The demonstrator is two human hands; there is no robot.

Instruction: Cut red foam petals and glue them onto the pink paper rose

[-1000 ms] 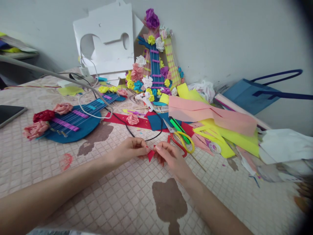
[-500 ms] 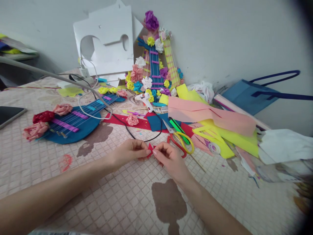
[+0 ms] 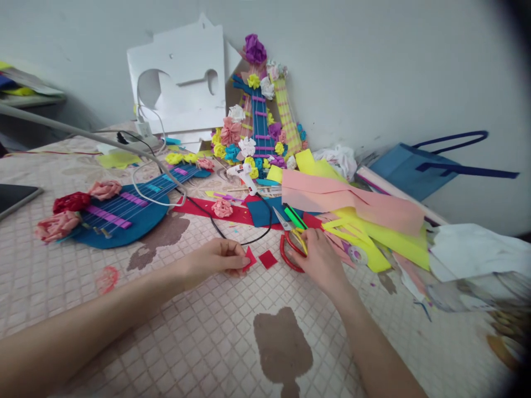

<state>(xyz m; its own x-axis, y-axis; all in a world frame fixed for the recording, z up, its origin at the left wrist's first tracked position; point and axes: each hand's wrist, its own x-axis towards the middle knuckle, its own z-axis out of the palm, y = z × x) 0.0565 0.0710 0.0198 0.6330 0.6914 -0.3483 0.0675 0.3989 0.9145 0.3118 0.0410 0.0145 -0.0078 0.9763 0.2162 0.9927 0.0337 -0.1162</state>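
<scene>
My left hand [image 3: 215, 258] pinches a small red foam piece [image 3: 249, 257] just above the quilted tablecloth [image 3: 207, 342]. A second red square [image 3: 267, 258] lies flat on the cloth beside it. My right hand [image 3: 321, 260] has reached to the scissors [image 3: 290, 243] with red and yellow handles, and its fingers curl over the handles. A green marker [image 3: 295, 217] lies behind the scissors.
A blue foam guitar [image 3: 124, 207] with paper roses lies at left; another decorated one [image 3: 259, 116] leans on the wall. A glue gun [image 3: 244, 176] with black cord, pink and yellow foam sheets [image 3: 352, 202], a blue bag [image 3: 415, 163] and a tablet [image 3: 14, 196] surround the work spot.
My right hand let go of the red piece and moved right onto the scissors. A red square now lies on the cloth. My left hand still holds its piece.
</scene>
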